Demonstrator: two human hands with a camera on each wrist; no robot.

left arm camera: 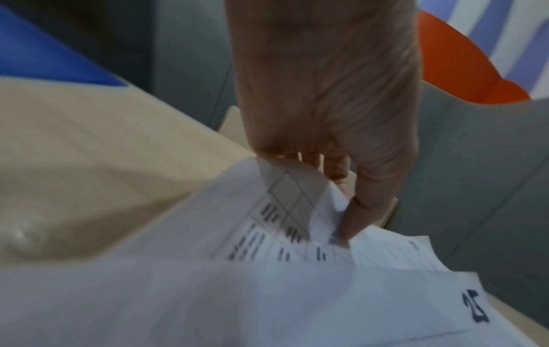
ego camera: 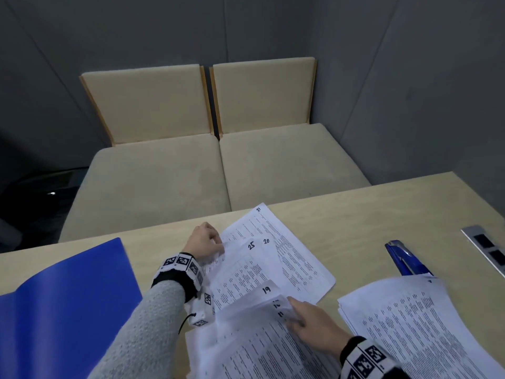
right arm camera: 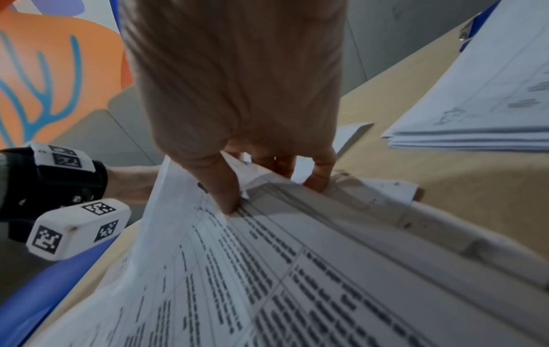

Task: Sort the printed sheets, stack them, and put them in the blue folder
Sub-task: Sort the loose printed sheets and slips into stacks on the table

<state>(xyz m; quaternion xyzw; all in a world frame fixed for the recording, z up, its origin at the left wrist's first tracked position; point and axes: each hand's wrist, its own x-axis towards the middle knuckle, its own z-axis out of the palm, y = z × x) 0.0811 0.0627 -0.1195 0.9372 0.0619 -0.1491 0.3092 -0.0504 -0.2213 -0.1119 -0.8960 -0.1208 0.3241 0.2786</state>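
The blue folder (ego camera: 62, 296) lies open at the table's left. Printed sheets fan out in the middle, hand-numbered 21 (ego camera: 287, 242), 20, 25 (ego camera: 246, 269) and 19 (ego camera: 254, 299). My left hand (ego camera: 210, 244) pinches the far left corner of sheet 25 (left arm camera: 297, 293) between thumb and fingers (left arm camera: 350, 223) and lifts it. At the near pile (ego camera: 259, 351), my right hand (ego camera: 295, 315) grips the curled top corners of sheet 19 and the sheets under it; in the right wrist view its fingers (right arm camera: 226, 197) are bent over those corners (right arm camera: 267, 270).
A second stack of sheets (ego camera: 410, 329) lies at the right, partly over a blue stapler (ego camera: 404, 258). A metal socket panel (ego camera: 489, 250) is set in the table's right edge. Two beige seats (ego camera: 218, 165) stand beyond the far table edge.
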